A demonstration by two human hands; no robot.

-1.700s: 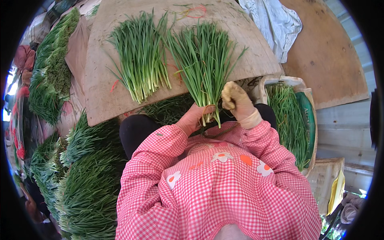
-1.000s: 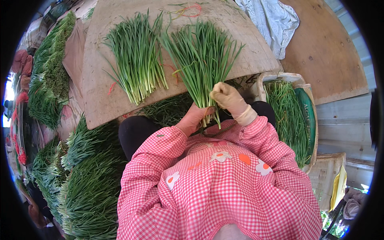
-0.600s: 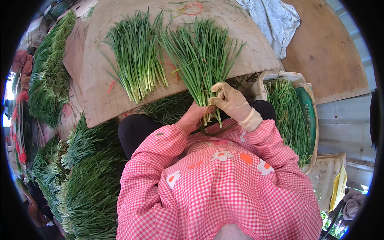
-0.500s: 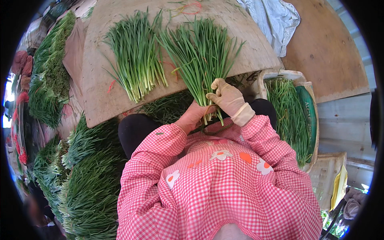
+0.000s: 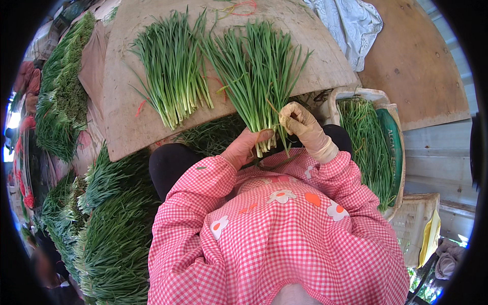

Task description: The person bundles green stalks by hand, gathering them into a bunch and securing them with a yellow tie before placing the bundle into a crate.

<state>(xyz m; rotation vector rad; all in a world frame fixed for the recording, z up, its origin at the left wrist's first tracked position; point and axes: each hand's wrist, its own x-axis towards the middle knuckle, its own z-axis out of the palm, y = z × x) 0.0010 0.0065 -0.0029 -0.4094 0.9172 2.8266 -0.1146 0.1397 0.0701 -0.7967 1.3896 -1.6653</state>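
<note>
My bare left hand (image 5: 245,147) is wrapped round the pale stem ends of a bunch of garlic chives (image 5: 256,84). The green blades of that bunch fan out over the near edge of a wooden board (image 5: 122,114). Just right of the stems, my gloved right hand (image 5: 307,133) pinches a thin, yellowish-brown withered blade (image 5: 272,105) between thumb and fingers. A second bunch of garlic chives (image 5: 170,71) lies loose on the board to the left, stems toward me.
Large heaps of chives (image 5: 117,239) lie at my left, with another long heap (image 5: 61,109) behind. On the right stands a whitish box (image 5: 333,109) holding more chives (image 5: 362,147). Red ties (image 5: 244,8) and a pale cloth (image 5: 351,33) rest on the board's far side.
My right hand has moved slightly right and away from the stems, drawing a withered blade out beside the bunch. My left hand keeps its grip in nearly the same place.
</note>
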